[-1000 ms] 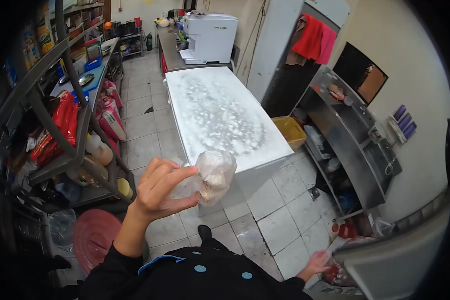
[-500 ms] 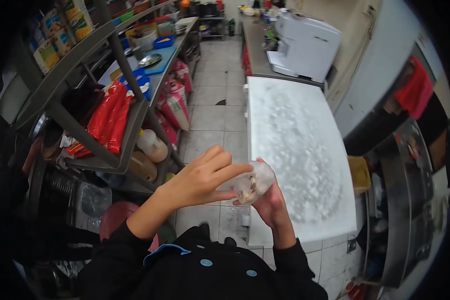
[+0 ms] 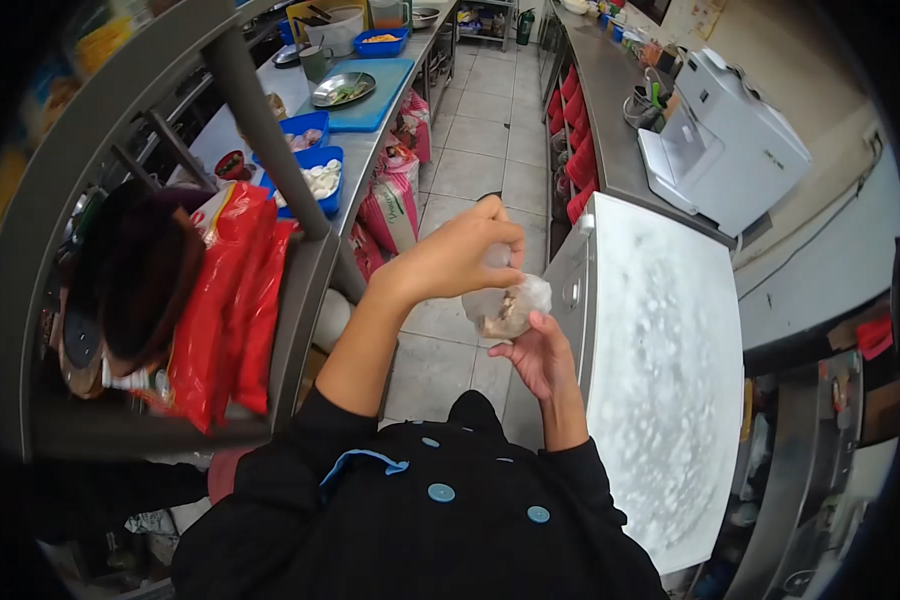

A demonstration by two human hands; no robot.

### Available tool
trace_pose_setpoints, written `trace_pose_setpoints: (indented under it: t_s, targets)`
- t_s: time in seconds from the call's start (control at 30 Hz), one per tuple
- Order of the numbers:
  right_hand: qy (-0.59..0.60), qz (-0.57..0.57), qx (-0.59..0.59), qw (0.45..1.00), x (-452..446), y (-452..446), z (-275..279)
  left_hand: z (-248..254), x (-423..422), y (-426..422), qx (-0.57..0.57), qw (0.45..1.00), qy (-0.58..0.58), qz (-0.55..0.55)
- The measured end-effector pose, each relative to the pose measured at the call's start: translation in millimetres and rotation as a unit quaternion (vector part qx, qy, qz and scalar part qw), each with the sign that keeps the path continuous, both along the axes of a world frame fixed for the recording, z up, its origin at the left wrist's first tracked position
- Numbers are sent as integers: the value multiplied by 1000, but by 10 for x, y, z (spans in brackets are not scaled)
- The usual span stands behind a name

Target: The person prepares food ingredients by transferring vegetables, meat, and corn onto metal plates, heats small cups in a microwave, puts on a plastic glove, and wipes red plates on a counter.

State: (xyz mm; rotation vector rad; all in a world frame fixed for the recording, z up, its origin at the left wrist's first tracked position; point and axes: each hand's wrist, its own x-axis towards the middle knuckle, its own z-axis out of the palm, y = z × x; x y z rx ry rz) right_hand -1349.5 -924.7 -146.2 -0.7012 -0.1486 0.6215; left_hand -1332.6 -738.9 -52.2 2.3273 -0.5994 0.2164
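A small clear plastic bag (image 3: 518, 306) with pale brownish pieces inside hangs in front of my chest, above the floor. My left hand (image 3: 455, 252) reaches over it from the left, its thumb and fingers pinching the bag's upper plastic. From the right and below, my right hand (image 3: 540, 358) holds the bag's side between thumb and fingers. What exactly the food in the bag is, I cannot make out. Close by on the right is the white frosted top of a chest freezer (image 3: 670, 380).
At left, red packets (image 3: 225, 310) lie on a metal rack with a thick post (image 3: 270, 130). Beyond it a counter carries blue trays (image 3: 315, 180), a blue board (image 3: 380, 105) and a metal plate (image 3: 343, 90). Pink sacks (image 3: 392, 200) stand underneath. A white machine (image 3: 725, 150) sits on the right counter.
The view has moved forward along the aisle, with the counters and blue trays now nearer. My left hand has risen above the bag, lifting its upper plastic; both hands still hold it.
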Motion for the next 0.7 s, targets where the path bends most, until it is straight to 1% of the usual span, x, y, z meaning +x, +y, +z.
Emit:
trace_pose_setpoints:
  t_s: [0.03,0.07,0.1,0.13,0.17,0.2,0.23,0.27,0.3,0.33,0.37,0.4,0.43,0.47,0.5,0.53,0.57,0.63,0.67,0.7]
  targets:
    - [-1,2,-3,1000,233,36,-39,-111,272,64,-11,999,30,-33]
    - [-46,3,-61,997,511,47,-107,-219,549,139,-21,996,57,-66]
    - [-93,4,-116,989,803,80,-169,-331,823,217,-22,997,51,-62]
    - [-99,10,-118,988,1078,128,-209,-455,1085,281,-56,989,107,-81]
    - [-65,24,-87,994,1347,160,-253,-591,1335,331,-93,977,163,-98]
    - [-31,42,-57,997,1631,190,-276,-692,1580,383,-100,979,157,-86]
    - [-39,60,-60,996,1940,244,-276,-738,1826,457,-116,964,229,-69]
    - [-38,10,-113,993,2208,328,-287,-772,2043,554,-131,942,305,-52]
    - [-33,-41,-165,985,2443,419,-306,-802,2207,635,-133,942,305,-36]
    - [-63,-57,-206,975,2718,519,-309,-812,2375,713,-200,926,320,6]
    - [-70,-42,-204,976,3026,652,-299,-810,2567,806,-268,905,329,47]
    - [-109,8,-201,973,3308,785,-290,-733,2688,897,-283,915,264,112]
    - [-141,59,-199,968,3518,921,-269,-744,2826,1057,-290,911,265,127]
    - [-93,91,-132,983,3753,1147,-242,-776,2964,1256,-366,880,268,142]
    - [-88,108,-137,981,3956,1366,-224,-814,3070,1423,-441,843,265,156]
    - [-82,165,-107,977,4167,1606,-204,-706,3122,1533,-484,819,242,191]
    - [-78,221,-75,969,4364,1860,-181,-698,3204,1740,-482,820,202,234]
    - [-96,275,-81,953,4710,2362,-144,-661,3302,2187,-471,815,169,291]
    - [-116,307,-70,942,4867,2612,-162,-652,3390,2381,-473,811,161,304]
    - [-132,336,-59,931,4990,2856,-180,-656,3462,2572,-493,803,123,312]
